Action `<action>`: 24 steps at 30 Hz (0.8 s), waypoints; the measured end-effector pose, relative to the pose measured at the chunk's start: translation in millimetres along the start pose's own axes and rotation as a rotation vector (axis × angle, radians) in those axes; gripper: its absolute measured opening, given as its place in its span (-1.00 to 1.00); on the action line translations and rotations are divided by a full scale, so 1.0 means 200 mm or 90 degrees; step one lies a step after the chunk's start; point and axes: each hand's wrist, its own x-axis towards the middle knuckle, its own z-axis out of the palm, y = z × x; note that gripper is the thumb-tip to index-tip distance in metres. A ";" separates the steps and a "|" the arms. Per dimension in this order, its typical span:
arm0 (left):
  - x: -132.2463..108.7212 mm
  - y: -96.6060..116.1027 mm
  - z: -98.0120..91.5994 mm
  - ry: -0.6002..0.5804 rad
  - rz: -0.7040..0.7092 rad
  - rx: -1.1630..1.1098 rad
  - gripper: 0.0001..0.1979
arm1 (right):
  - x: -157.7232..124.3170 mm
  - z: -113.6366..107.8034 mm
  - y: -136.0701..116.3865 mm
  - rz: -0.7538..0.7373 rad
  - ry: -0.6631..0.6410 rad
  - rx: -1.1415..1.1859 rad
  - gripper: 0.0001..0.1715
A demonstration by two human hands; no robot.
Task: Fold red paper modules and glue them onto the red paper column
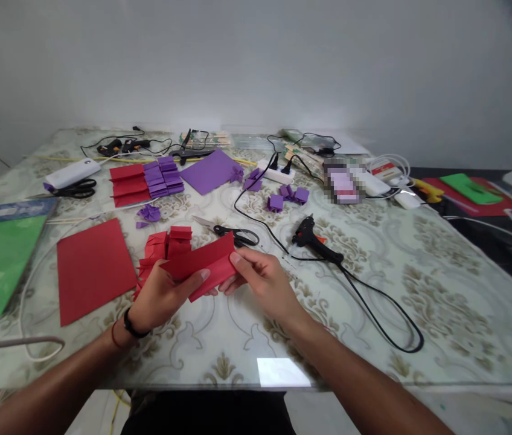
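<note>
Between my two hands is a strip of red paper (pixel 208 260), creased lengthwise, one half standing up from the other. My left hand (pixel 169 293) grips its left end, thumb on top and fingers hidden underneath. My right hand (pixel 258 278) pinches the right end between thumb and fingers. Just behind the strip lie folded red paper pieces (pixel 168 244), partly covered by it and my left hand. Black-handled scissors (pixel 233 232) rest beyond the strip. To the left lies a flat red sheet (pixel 95 266).
A black glue gun (pixel 317 240) with a looping cord lies at right. Purple folded pieces (pixel 276 202), a purple sheet (pixel 211 171) and a power strip (pixel 278 172) sit farther back. A green pack (pixel 2 266) lies at far left, and a phone (pixel 343 183) is at back right.
</note>
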 end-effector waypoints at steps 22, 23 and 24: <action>-0.01 -0.06 0.01 0.064 -0.015 0.014 -0.76 | 0.01 -0.01 0.01 0.024 0.053 -0.018 -0.56; -0.01 -0.06 0.01 0.067 -0.009 0.029 -0.77 | 0.01 0.00 0.02 0.032 0.048 -0.001 -0.57; -0.01 -0.06 0.01 0.067 -0.002 0.042 -0.77 | 0.01 0.01 0.03 0.042 0.042 0.014 -0.58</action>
